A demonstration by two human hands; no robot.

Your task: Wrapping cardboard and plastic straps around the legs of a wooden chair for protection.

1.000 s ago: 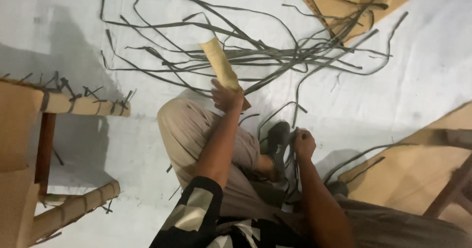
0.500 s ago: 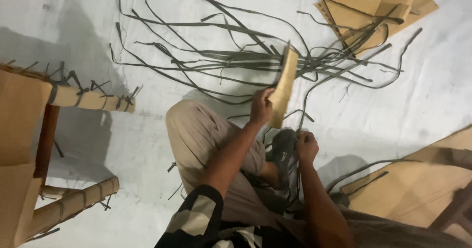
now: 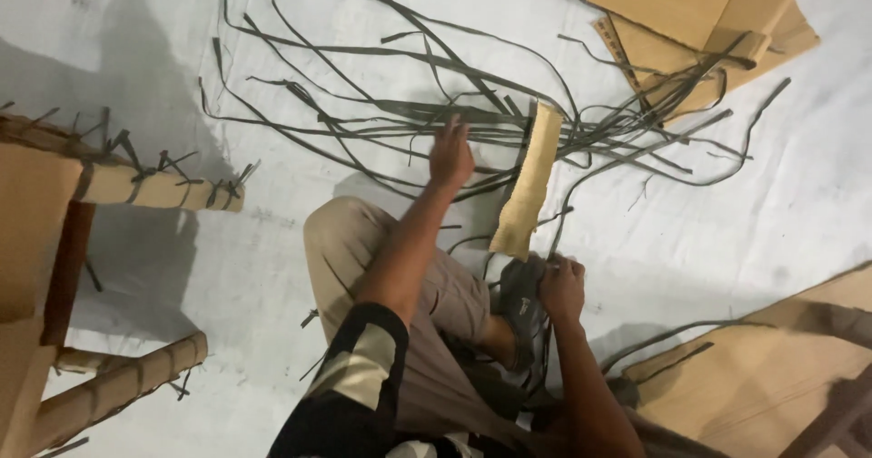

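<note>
Grey strips [image 3: 427, 113] of flat, ribbon-like material lie in a loose tangle on the white floor covering [image 3: 772, 213], fanning out from a point in front of the seated person toward the cardboard sheets [image 3: 677, 9] at the top right. The left hand [image 3: 451, 156] is stretched forward over this tangle with its fingers spread and pointing away, resting on or just above the strips (contact cannot be told for certain), and it has nothing clasped in it. Just to its right a narrow tan cardboard piece [image 3: 527, 181] lies lengthwise across the strips, its lower end close to the person's shoe [image 3: 520, 302]; neither hand is on it.

The right hand [image 3: 561, 287] is curled closed beside the dark shoe, pinching a bundle of the grey strips where they gather and run down along the leg. The bent knee in beige trousers [image 3: 350, 240] sits below the left forearm, and a dark sleeve with a pale patch [image 3: 359, 381] covers the upper arm.

On the left stands a wooden frame [image 3: 136, 188] wrapped in cardboard, with short grey strip ends sticking out from its upper bar; a second wrapped bar [image 3: 127, 385] angles out lower down. More flat cardboard [image 3: 754, 376] lies at the lower right, with a stray strip across it.
</note>
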